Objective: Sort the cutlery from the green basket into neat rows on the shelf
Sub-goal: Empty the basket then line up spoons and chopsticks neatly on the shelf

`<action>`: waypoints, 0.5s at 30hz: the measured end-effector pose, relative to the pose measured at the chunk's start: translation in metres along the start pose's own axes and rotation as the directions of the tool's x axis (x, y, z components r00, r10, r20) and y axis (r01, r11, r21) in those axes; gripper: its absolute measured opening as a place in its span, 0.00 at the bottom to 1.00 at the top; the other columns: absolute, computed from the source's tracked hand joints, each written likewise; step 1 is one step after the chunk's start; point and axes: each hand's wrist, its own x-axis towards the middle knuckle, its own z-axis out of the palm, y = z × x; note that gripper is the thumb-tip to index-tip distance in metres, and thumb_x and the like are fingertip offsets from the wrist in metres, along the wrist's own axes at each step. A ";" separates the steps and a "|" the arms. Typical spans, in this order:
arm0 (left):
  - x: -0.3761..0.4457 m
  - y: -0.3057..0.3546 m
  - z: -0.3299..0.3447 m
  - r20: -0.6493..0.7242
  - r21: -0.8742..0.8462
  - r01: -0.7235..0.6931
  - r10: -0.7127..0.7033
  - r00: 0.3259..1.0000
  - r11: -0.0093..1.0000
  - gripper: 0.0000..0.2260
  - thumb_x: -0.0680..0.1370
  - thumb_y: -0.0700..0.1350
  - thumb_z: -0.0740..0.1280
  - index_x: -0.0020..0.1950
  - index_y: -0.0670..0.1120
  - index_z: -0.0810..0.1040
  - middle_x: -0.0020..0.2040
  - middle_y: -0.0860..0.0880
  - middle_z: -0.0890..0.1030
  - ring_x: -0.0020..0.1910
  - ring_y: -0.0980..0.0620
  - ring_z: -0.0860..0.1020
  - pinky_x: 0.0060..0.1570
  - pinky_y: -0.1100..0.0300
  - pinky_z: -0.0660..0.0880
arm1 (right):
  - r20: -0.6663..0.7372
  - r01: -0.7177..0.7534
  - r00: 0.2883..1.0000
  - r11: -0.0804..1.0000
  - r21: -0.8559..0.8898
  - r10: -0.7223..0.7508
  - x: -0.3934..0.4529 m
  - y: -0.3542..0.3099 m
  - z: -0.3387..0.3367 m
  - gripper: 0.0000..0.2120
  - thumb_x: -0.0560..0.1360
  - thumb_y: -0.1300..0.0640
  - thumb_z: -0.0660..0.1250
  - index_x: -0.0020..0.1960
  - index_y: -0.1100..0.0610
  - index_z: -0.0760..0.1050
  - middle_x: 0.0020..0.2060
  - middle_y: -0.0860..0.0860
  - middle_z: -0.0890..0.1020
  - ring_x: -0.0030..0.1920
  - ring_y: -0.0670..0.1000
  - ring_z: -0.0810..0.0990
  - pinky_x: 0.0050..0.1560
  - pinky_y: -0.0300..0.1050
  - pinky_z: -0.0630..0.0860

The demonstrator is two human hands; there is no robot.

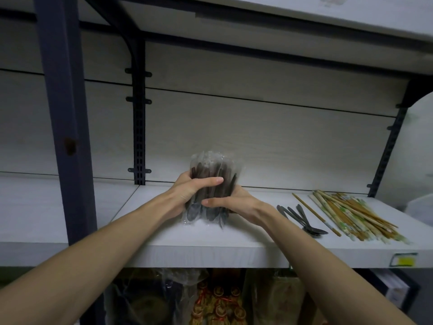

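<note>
Presently, both hands: left hand point(189, 188) and right hand point(230, 202) wrap their fingers round one bundle of spoons point(208, 184) from either side.
Bundle: dark spoons in clear plastic wrap, held upright, its lower end at or just above the shelf point(210, 249), mid-way along the front edge.
Already laid: loose spoons point(302, 219) to the right, then a pile of chopsticks point(351, 215) near the right end.
Green basket: not in view.
Step in hand: apparently squaring the bundle before laying it down.
Next move: likely tipping it flat, parallel to the loose spoons, without spilling.
</note>
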 end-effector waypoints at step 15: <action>-0.005 -0.009 0.006 -0.027 0.053 0.040 -0.039 0.999 0.998 0.27 0.67 0.53 0.82 0.61 0.44 0.81 0.52 0.45 0.87 0.53 0.48 0.86 0.62 0.50 0.79 | -0.262 0.119 0.960 0.990 0.076 -0.095 -0.018 0.003 0.003 0.13 0.82 0.53 0.65 0.63 0.56 0.80 0.54 0.49 0.86 0.53 0.43 0.85 0.48 0.32 0.79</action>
